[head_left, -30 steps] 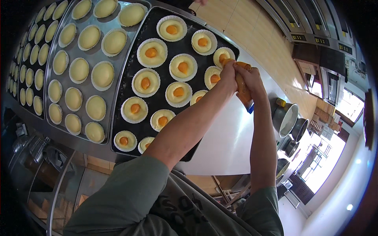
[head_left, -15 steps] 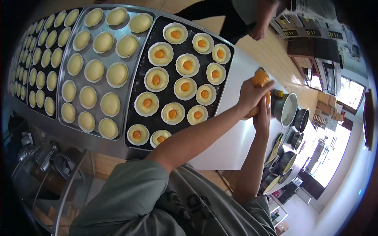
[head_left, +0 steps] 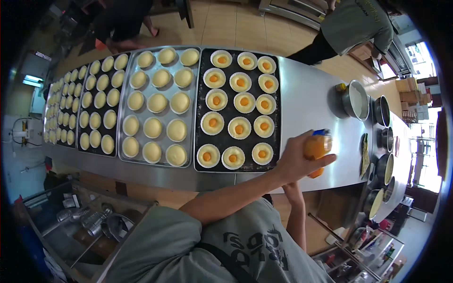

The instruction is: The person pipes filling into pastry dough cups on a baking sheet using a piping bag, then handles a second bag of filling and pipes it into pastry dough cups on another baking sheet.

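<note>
Topping seems finished on the dark tray, leftward — orange bag gripped by left hand; right hand, just below, cannot be read — plain cups farther left would call for squeezing.

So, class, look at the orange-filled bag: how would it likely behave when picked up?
The orange-filled bag is probably floppy, since it bulges on both sides of the left hand's thumb. It may be slippery, as its clear skin looks glossy. It's likely fairly heavy for its size, because most of what shows looks packed full.
</note>
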Tool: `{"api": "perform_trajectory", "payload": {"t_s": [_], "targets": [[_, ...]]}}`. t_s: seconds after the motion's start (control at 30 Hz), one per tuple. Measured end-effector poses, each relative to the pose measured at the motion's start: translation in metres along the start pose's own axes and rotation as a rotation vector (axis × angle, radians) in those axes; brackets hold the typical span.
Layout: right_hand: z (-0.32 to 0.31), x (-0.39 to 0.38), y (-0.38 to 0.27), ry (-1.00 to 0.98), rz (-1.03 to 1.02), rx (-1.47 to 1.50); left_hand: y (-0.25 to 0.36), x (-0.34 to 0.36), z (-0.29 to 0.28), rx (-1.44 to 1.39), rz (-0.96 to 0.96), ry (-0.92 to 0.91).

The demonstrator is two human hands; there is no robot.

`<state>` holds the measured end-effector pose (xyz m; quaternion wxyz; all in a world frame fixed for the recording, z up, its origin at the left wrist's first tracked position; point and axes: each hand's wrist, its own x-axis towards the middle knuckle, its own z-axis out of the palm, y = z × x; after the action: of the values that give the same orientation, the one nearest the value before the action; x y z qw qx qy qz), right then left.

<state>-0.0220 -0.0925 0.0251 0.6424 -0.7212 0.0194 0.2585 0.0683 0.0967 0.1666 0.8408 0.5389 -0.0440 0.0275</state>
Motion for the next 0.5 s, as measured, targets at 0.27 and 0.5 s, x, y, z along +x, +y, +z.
{"api": "perform_trajectory", "payload": {"t_s": [0.27,0.5], "targets": [[-0.018,0.039,0.173,0.328,0.163,-0.515,0.056,-0.125,-0.073,0.133,0.045,0.319],[-0.029,0.068,0.197,0.192,0.160,-0.134,0.071,-0.263,-0.103,0.065,0.213,1.004]]}}
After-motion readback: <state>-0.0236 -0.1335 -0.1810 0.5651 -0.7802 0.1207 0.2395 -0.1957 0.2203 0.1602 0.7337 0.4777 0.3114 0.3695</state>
